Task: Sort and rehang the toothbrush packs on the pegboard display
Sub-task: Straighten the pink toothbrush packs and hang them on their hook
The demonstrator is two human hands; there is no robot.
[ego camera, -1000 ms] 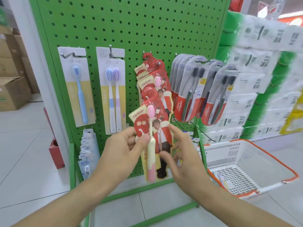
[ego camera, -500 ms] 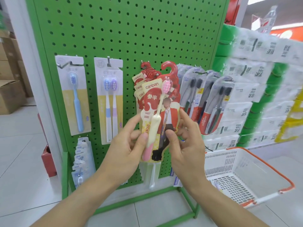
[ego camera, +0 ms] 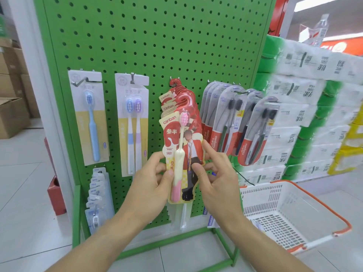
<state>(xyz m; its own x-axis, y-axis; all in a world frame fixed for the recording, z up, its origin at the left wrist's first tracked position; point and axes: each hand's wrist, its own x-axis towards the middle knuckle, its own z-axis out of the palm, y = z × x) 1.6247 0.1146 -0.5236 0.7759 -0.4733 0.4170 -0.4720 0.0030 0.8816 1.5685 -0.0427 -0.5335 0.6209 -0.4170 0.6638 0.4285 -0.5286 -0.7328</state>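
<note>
Reading from the left, we see a single blue toothbrush pack (ego camera: 89,118) on its own hook and a twin pack (ego camera: 132,122) on the next, each flat against the green pegboard (ego camera: 157,36) so the card fronts face the shopper; below them a column of small clear packs (ego camera: 97,197) hangs lower on the board; next comes our left hand (ego camera: 151,185), its grip closed in a pinch on the lower left edge of the red canban pack (ego camera: 181,154), thumb on the front and fingers behind, which we judge steadies the card from below; the pack stands upright at the front of the red canban stack (ego camera: 180,99) on the centre peg, and whether its hook hole is already over the peg we cannot tell; our right hand (ego camera: 218,179) pinches the pack's right edge with the thumb in front, the forefinger raised along the card, likely to guide it square with the others; just beside hang the fanned Colgate packs (ego camera: 235,122), grouped by brand; lower right a white basket (ego camera: 294,213) with an orange rim sits near, probably the source of the loose stock; wrapped tissue rolls (ego camera: 306,95) are stacked behind.
</note>
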